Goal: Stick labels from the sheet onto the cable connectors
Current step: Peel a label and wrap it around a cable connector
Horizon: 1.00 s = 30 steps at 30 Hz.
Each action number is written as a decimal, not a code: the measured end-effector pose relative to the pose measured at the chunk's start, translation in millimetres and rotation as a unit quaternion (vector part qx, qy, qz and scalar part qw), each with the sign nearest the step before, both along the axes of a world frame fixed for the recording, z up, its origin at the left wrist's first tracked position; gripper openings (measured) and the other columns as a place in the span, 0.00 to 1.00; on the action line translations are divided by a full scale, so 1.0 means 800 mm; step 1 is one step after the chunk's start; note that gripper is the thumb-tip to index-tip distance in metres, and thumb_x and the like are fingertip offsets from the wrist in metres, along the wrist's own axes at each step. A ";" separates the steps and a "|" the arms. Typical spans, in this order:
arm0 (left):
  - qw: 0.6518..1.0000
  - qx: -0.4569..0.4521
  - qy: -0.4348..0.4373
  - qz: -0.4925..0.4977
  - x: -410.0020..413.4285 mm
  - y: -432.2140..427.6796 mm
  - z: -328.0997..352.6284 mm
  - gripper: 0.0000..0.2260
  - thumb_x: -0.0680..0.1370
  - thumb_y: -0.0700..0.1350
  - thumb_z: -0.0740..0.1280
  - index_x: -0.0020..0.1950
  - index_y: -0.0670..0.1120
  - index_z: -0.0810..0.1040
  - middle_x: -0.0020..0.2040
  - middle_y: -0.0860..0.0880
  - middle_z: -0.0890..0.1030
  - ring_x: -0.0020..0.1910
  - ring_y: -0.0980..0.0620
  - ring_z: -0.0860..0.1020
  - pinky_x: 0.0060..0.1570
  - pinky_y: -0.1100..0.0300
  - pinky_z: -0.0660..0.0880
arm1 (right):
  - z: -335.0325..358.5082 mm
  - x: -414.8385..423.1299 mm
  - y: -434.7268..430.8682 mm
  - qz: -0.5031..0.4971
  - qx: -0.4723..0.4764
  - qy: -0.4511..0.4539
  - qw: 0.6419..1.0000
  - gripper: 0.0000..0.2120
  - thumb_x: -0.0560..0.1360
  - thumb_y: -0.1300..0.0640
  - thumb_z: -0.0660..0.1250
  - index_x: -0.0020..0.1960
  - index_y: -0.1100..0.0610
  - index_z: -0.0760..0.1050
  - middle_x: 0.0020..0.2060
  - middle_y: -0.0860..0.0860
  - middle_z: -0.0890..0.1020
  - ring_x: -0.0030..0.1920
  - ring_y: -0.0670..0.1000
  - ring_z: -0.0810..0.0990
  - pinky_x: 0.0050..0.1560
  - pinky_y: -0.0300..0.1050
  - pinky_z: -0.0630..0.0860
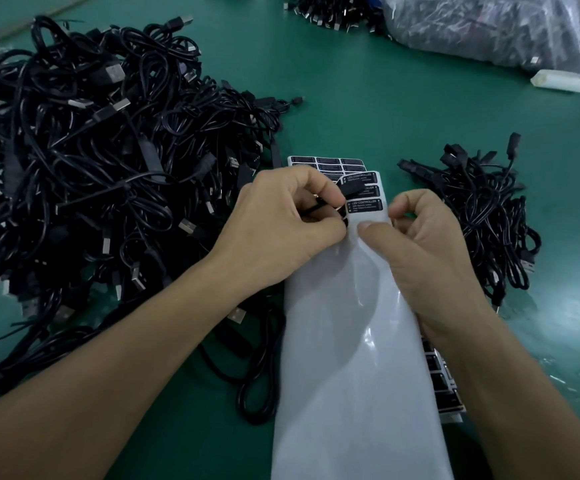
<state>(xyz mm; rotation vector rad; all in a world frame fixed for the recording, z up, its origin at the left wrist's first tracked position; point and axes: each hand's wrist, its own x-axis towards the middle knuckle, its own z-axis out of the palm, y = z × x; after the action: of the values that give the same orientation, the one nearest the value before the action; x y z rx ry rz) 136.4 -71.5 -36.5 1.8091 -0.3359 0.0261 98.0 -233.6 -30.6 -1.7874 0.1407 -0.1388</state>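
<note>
A: Head cam, L hand point(281, 220)?
B: Fingers curled, pinching black cable connector point(352, 190) over label sheet point(361, 341).
A: R hand point(430, 244)?
B: Thumb + curled fingers grip sheet by its remaining labels point(364, 206). Cable pile point(91, 150) to the left.

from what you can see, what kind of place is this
Most likely a factory workbench for labelling electronics cables. A heap of black USB cables sits on the green table, the left hand holds a cable connector at a label sheet reading LED CONTROLLER, and a clear bag holds more cables.
</note>
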 end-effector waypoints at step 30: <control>0.997 0.074 -0.037 0.009 -0.006 0.002 0.003 0.08 0.70 0.43 0.78 0.42 0.53 0.81 0.34 0.59 0.84 0.33 0.62 0.81 0.36 0.70 0.76 | 0.001 -0.002 0.003 -0.001 -0.002 -0.009 1.000 0.11 0.73 0.59 0.69 0.44 0.50 0.67 0.35 0.56 0.72 0.34 0.53 0.69 0.36 0.52 0.67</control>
<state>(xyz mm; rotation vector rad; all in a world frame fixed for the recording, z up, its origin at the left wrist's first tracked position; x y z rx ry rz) 131.7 -70.0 -34.4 1.9619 -0.3818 0.0836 96.7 -231.2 -30.1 -1.7905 0.1290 -0.1572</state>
